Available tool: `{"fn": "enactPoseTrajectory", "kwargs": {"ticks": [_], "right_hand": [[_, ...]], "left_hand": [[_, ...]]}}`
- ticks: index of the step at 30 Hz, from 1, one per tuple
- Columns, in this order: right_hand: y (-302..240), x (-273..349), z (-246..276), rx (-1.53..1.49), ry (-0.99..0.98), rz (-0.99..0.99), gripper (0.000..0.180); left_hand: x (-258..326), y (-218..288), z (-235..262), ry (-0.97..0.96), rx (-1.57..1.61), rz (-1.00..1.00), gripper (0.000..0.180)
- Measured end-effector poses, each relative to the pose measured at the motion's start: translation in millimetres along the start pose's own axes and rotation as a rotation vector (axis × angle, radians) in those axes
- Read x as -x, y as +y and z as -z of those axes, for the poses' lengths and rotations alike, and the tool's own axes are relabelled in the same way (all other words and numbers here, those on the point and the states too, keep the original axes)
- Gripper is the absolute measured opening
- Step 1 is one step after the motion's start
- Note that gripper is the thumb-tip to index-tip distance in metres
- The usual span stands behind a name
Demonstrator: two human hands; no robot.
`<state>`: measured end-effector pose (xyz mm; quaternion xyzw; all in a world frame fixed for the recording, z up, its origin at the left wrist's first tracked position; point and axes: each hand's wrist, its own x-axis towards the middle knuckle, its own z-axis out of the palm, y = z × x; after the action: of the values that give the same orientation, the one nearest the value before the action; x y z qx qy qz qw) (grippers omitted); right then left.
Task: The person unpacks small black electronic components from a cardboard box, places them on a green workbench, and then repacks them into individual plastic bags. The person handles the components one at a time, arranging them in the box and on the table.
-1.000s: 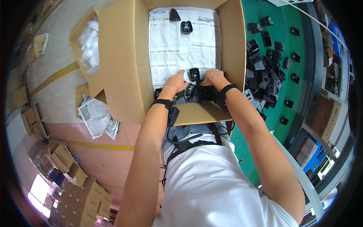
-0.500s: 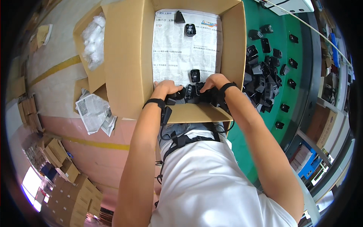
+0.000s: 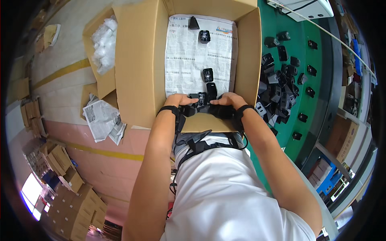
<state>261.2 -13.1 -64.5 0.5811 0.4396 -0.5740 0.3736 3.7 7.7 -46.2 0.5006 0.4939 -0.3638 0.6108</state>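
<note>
An open cardboard box (image 3: 138, 80) stands before me, lined with newspaper (image 3: 185, 52). At its near end my left hand (image 3: 179, 99) and my right hand (image 3: 228, 99) face each other. Both thumbs press in from the sides on a small black plastic housing (image 3: 202, 97) with a shiny face. Most of the other fingers are hidden by the hands and by dark parts around them. Just beyond stands another black housing (image 3: 211, 89), then one with a glossy open face (image 3: 208, 75). Farther up the paper are a similar housing (image 3: 204, 36) and a wedge-shaped black part (image 3: 194, 23).
Right of the box, a green table (image 3: 295, 106) bears a heap of black housings (image 3: 279, 86) and several single ones in a column. A white device (image 3: 307, 9) with a cable sits at the far right. Left are a carton of clear plastic wrap (image 3: 104, 46) and crumpled newspaper (image 3: 100, 120).
My hands have come closer together at the box's near end. A black housing that was under my right hand now stands free just beyond the thumbs. The view has shifted slightly.
</note>
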Motion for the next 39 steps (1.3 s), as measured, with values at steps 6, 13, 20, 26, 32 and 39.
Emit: {"fn": "enactPoseTrajectory", "kwargs": {"ticks": [6,13,20,26,32,39], "right_hand": [[-12,10,1,-0.248,-0.087,-0.014,0.09],[-16,29,-7,-0.787,-0.19,0.027,0.083],[-17,9,-13,-0.482,0.036,0.037,0.088],[4,-25,-16,-0.743,0.095,0.024,0.08],[-3,-39,-32,-0.79,-0.194,0.085,0.08],[-12,19,-19,-1.011,-0.376,0.171,0.076]], "left_hand": [[-27,-34,-14,0.006,0.412,0.027,0.096],[-11,-22,-20,0.013,0.593,-0.014,0.091],[-52,-10,-38,0.183,0.412,-0.067,0.088],[-41,5,-29,0.156,0.366,-0.094,0.084],[-50,-12,-29,0.01,0.591,-0.085,0.086],[-34,-11,-36,0.036,0.391,-0.092,0.096]]}}
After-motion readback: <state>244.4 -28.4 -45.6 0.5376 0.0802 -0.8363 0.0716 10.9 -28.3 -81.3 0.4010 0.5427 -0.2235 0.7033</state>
